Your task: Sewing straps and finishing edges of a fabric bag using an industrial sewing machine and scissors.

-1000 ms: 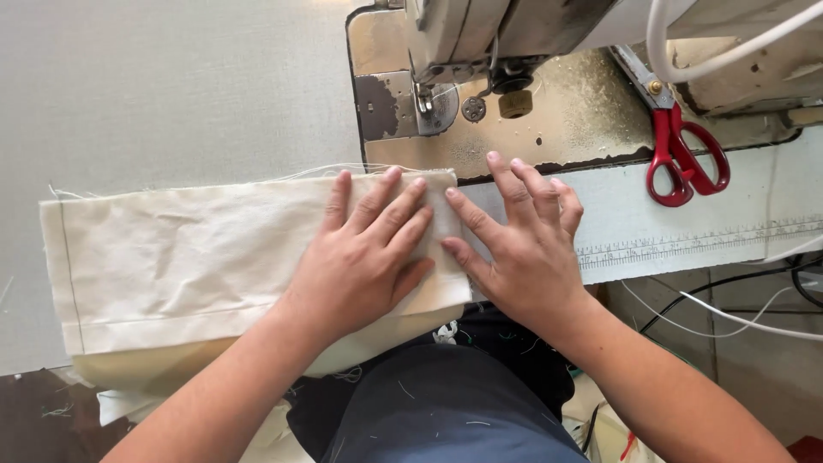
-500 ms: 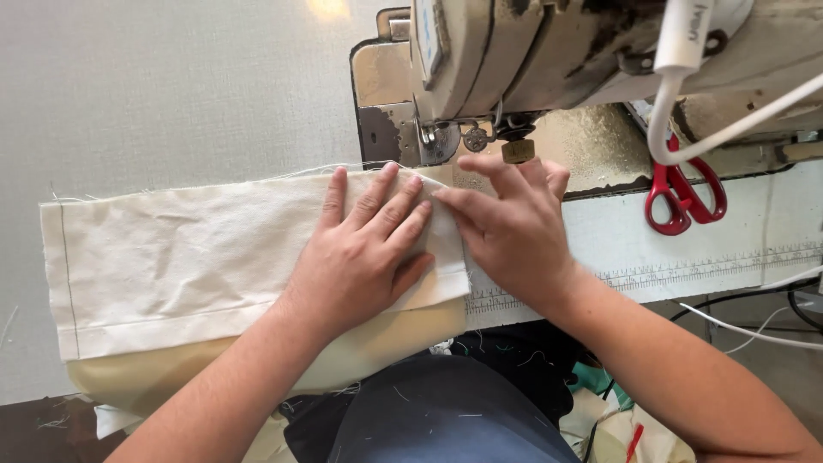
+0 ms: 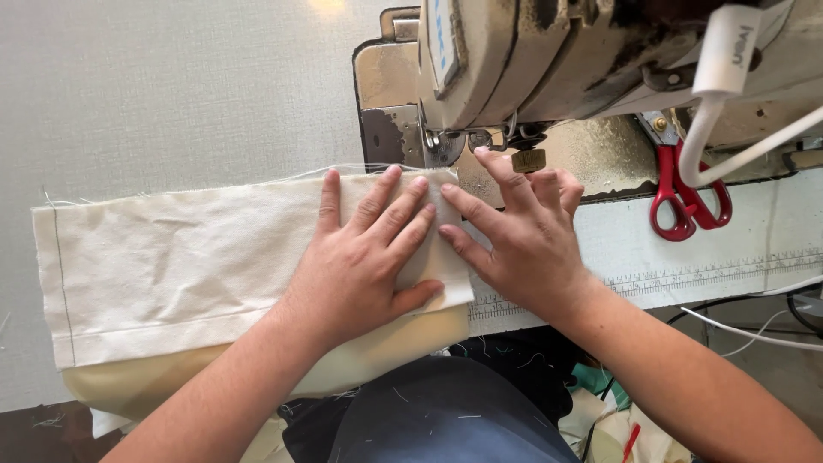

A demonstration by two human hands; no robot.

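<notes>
A long piece of cream cloth (image 3: 171,257) with stitched hems lies flat across the grey table, its right end near the needle area. My left hand (image 3: 364,257) presses flat on the cloth's right part, fingers spread and pointing away from me. My right hand (image 3: 523,236) lies beside it at the cloth's right edge, fingers apart, the fingertips reaching up by the presser foot (image 3: 441,146) of the sewing machine (image 3: 549,60). Neither hand grips anything.
Red-handled scissors (image 3: 681,201) lie on the machine bed to the right. A white strip with a printed ruler (image 3: 677,274) runs along the table's front edge. White cables (image 3: 746,330) hang at the right. Cloth scraps lie below by my lap.
The view has shifted so the machine head sits lower over the hands. My right hand slid up and left toward the presser foot, and the cloth's right end moved with it.
</notes>
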